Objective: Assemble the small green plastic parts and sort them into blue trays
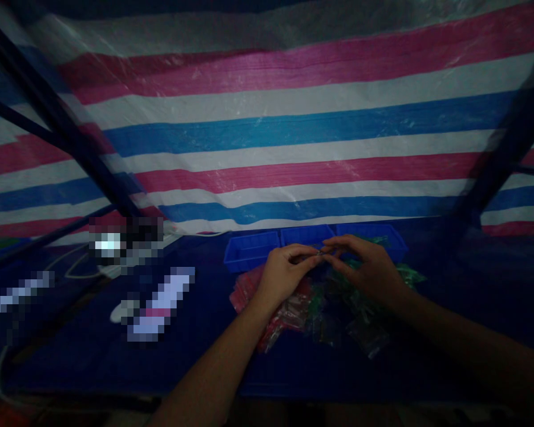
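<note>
on the blue table (289,376), three blue trays (249,258) stand at the far side, with red packets (247,287) nearer left and green packets (412,274) nearer right. above the packets, the left hand (281,274) and right hand (374,270) pinch a small thing (319,252), too dim to identify, between their fingertips. so slight a grip could slip, and in this gloom it might vanish among the loose, glossy packets.
</note>
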### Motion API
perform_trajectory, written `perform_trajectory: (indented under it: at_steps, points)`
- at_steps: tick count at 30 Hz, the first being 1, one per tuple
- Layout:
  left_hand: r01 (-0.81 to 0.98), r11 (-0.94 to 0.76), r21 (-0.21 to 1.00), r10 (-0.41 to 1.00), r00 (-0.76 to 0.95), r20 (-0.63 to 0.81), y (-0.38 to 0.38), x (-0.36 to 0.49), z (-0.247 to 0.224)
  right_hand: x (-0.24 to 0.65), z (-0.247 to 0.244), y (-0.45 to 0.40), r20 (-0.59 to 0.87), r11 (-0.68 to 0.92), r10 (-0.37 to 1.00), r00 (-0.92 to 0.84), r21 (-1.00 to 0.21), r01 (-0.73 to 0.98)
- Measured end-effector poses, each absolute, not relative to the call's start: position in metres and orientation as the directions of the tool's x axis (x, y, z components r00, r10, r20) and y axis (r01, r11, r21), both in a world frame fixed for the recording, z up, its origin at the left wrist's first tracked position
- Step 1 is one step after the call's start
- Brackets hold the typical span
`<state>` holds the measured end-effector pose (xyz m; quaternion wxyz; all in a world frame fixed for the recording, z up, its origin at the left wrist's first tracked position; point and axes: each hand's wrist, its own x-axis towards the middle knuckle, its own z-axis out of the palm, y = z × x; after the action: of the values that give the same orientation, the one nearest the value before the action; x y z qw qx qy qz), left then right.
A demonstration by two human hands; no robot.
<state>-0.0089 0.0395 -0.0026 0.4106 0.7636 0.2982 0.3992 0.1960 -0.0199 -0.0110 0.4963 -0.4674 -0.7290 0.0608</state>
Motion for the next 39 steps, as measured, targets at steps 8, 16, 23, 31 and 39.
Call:
perform_trajectory:
  at_steps: [8,16,23,31,39]
  points:
    - [0.071,-0.386,0.920,0.829,0.465,0.312,0.0398,-0.0060,-0.0065,0.1982,-0.0166,-0.0133,0.546,0.465,0.829,0.119,-0.792,0.394]
    - [0.159,-0.475,0.866,0.782,0.528,0.331,0.0390,-0.0097,-0.0002,0.1994,-0.0170,-0.0144,0.554,0.467,0.826,0.107,-0.777,0.422]
    - [0.152,-0.470,0.869,0.778,0.537,0.327,0.0382,-0.0071,-0.0021,0.1971,-0.0148,-0.0162,0.538,0.462,0.835,0.111,-0.797,0.388]
    - [0.165,-0.496,0.853,0.763,0.550,0.338,0.0370,-0.0080,-0.0022,0.1945,-0.0138,-0.0185,0.549,0.472,0.830,0.102,-0.787,0.397]
    - [0.150,-0.491,0.858,0.770,0.536,0.347,0.0355,-0.0065,-0.0033,0.1934,-0.0128,-0.0174,0.532,0.466,0.834,0.146,-0.821,0.328]
